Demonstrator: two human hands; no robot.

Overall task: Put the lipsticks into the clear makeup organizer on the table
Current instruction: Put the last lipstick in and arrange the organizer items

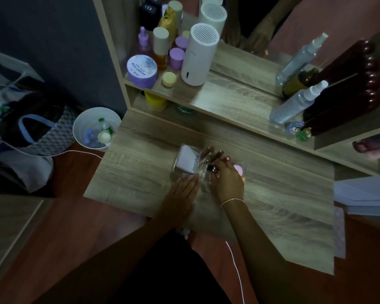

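Clear makeup organizer (185, 172) near the table's (272, 205) left edge, about midway from front to back, with a white box (187, 160) in its left compartment. Lipsticks (211, 155) upright, leaning, in a middle compartment. Left hand (181, 189) flat, fingers together, against the organizer's near wall. Right hand (227, 181) over the organizer's right part, curled on a dark lipstick (213, 168); grip not fully visible. Pink glow (238, 167) just right of that hand.

Wood-grain table (272, 216) carries clear makeup organizer (185, 170) near centre, both hands at it. Raised shelf (228, 95) behind: white cylinder (199, 54), purple jar (142, 71), spray bottles (298, 102).
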